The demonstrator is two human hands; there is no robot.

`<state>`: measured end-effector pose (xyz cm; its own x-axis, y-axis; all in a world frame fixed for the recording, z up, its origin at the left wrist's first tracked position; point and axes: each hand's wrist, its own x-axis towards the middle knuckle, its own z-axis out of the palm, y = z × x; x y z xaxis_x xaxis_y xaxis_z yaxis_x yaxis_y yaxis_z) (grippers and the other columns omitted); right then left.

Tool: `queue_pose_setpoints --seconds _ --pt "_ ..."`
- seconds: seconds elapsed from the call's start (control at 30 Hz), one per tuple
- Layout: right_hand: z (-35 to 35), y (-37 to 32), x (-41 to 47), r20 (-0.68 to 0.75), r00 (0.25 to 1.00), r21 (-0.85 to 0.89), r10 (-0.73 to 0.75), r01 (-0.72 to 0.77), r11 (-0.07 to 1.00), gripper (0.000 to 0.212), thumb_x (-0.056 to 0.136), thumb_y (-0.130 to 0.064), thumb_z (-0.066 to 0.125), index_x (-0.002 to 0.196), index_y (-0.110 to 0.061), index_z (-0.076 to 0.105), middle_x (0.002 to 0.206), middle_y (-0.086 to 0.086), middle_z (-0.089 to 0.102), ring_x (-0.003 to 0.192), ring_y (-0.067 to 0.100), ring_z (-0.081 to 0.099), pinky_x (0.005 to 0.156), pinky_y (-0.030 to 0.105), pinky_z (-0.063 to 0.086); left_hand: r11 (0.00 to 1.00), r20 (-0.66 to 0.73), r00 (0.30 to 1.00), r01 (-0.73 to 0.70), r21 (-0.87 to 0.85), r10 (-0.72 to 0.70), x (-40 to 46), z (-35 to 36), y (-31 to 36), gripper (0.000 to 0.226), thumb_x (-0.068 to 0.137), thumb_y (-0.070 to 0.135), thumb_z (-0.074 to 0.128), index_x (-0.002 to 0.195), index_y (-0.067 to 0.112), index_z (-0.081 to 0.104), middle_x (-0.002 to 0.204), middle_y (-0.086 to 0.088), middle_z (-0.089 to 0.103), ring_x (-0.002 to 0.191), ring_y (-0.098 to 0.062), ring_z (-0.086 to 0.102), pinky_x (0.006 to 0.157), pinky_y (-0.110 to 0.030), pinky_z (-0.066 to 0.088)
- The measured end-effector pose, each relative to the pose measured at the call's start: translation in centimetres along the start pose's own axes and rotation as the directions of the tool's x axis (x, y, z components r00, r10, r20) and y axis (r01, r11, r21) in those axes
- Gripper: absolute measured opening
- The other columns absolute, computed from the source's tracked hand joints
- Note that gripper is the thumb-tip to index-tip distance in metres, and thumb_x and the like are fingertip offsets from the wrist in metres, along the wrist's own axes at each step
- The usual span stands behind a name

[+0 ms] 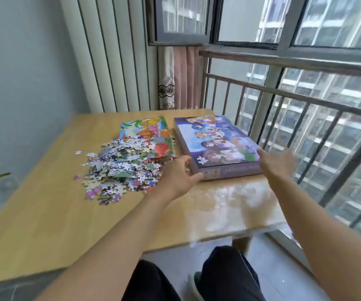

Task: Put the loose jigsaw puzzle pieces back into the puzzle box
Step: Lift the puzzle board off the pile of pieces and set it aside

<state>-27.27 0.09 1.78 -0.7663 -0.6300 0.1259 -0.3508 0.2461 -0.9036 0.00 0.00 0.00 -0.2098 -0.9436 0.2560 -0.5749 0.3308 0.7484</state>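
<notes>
Box still lidded, pieces all out on the desk.

The loose pieces [120,168] lie heaped mid-desk [44,213], partly over a colourful sheet [147,129]. The closed puzzle box [216,144] sits by the right edge. The left hand [179,174] touches its near corner, fingers loosely curled; the right hand [277,162], blurred, reaches open-fingered, holding nothing.

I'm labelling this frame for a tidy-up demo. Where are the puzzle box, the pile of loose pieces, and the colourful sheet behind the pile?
puzzle box [214,137]: head view, middle of its lid.
pile of loose pieces [120,168]: head view, centre of the heap.
colourful sheet [147,129]: head view, its uncovered far part.
</notes>
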Motion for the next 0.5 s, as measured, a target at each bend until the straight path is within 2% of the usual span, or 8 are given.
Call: queue_pose_setpoints --seconds 0.07,0.13,0.2,0.27,0.33,0.4,0.43,0.5 --pt "0.3 0.8 0.5 0.081 0.978 0.084 0.193 -0.2 0.976 0.073 0.085 -0.045 0.07 0.135 0.006 0.052 0.132 0.023 0.058 0.119 0.037 0.058 0.091 0.037 0.047 0.996 0.044 0.997 0.058 0.071 -0.062 0.3 1.3 0.3 0.053 0.081 0.043 0.078 0.122 0.012 0.064 0.113 -0.001 0.066 0.101 -0.019 0.064 0.081 -0.027 0.047" --pt "1.5 1.5 1.3 0.148 0.964 0.098 0.221 -0.237 0.967 0.066 0.087 -0.045 0.069 0.131 0.003 0.057 0.125 0.022 0.062 0.113 0.036 0.061 0.085 0.036 0.047 0.995 0.019 0.997 0.07 0.073 -0.072 0.7 3.1 0.0 0.04 0.083 0.04 0.076 0.111 0.014 0.067 0.106 -0.001 0.068 0.1 -0.023 0.064 0.082 -0.031 0.051" --pt "3.2 0.7 2.1 0.077 0.98 0.111 0.182 -0.19 0.976 0.063 0.084 -0.044 0.07 0.127 0.0 0.058 0.125 0.022 0.062 0.111 0.035 0.061 0.092 0.039 0.05 0.997 -0.101 0.993 0.06 -0.059 -0.065 1.9 4.0 0.0 0.038 0.081 0.036 0.077 0.113 0.017 0.067 0.107 0.003 0.069 0.097 -0.019 0.065 0.083 -0.029 0.053" --pt "3.9 -0.9 3.2 -0.082 0.991 0.178 0.106 -0.09 0.98 0.064 0.079 -0.045 0.07 0.13 -0.008 0.054 0.132 0.018 0.054 0.111 0.029 0.057 0.1 0.039 0.047 0.989 -0.246 0.969 -0.059 -0.138 0.024 3.2 3.7 0.3 0.056 0.079 0.034 0.079 0.131 0.021 0.06 0.12 0.015 0.059 0.106 -0.004 0.057 0.088 -0.015 0.044" --pt "5.8 -3.2 5.3 -0.174 0.979 0.293 0.108 -0.053 0.955 0.068 0.073 -0.046 0.071 0.131 -0.017 0.05 0.136 0.012 0.043 0.107 0.024 0.054 0.098 0.037 0.048 0.957 -0.302 0.951 -0.143 -0.254 0.062 6.1 2.9 0.2 0.072 0.08 0.035 0.08 0.144 0.023 0.049 0.133 0.017 0.049 0.118 0.003 0.047 0.096 -0.01 0.039" --pt "7.6 -5.3 6.1 -0.152 0.981 0.461 0.121 -0.037 0.887 0.07 0.068 -0.045 0.072 0.129 -0.022 0.048 0.136 0.009 0.037 0.108 0.024 0.056 0.096 0.04 0.053 0.893 -0.296 0.955 -0.151 -0.425 0.021 8.6 1.8 0.2 0.069 0.081 0.037 0.08 0.142 0.029 0.048 0.135 0.012 0.05 0.122 -0.004 0.052 0.097 -0.018 0.048" --pt "8.6 -5.9 6.3 -0.145 0.983 0.519 0.113 -0.022 0.854 0.07 0.066 -0.044 0.072 0.128 -0.024 0.047 0.136 0.009 0.038 0.11 0.026 0.057 0.097 0.042 0.054 0.85 -0.279 0.96 -0.124 -0.511 -0.028 9.7 1.5 0.1 0.061 0.082 0.039 0.079 0.135 0.032 0.05 0.131 0.011 0.054 0.118 -0.009 0.058 0.094 -0.028 0.054" --pt "10.0 -6.5 6.0 -0.138 0.988 0.56 0.068 0.021 0.828 0.069 0.067 -0.042 0.073 0.128 -0.022 0.047 0.135 0.01 0.046 0.113 0.026 0.06 0.1 0.045 0.052 0.757 -0.255 0.956 -0.06 -0.65 -0.143 11.2 1.1 -0.3 0.041 0.085 0.038 0.076 0.117 0.034 0.051 0.117 0.012 0.06 0.103 -0.015 0.068 0.076 -0.04 0.062"
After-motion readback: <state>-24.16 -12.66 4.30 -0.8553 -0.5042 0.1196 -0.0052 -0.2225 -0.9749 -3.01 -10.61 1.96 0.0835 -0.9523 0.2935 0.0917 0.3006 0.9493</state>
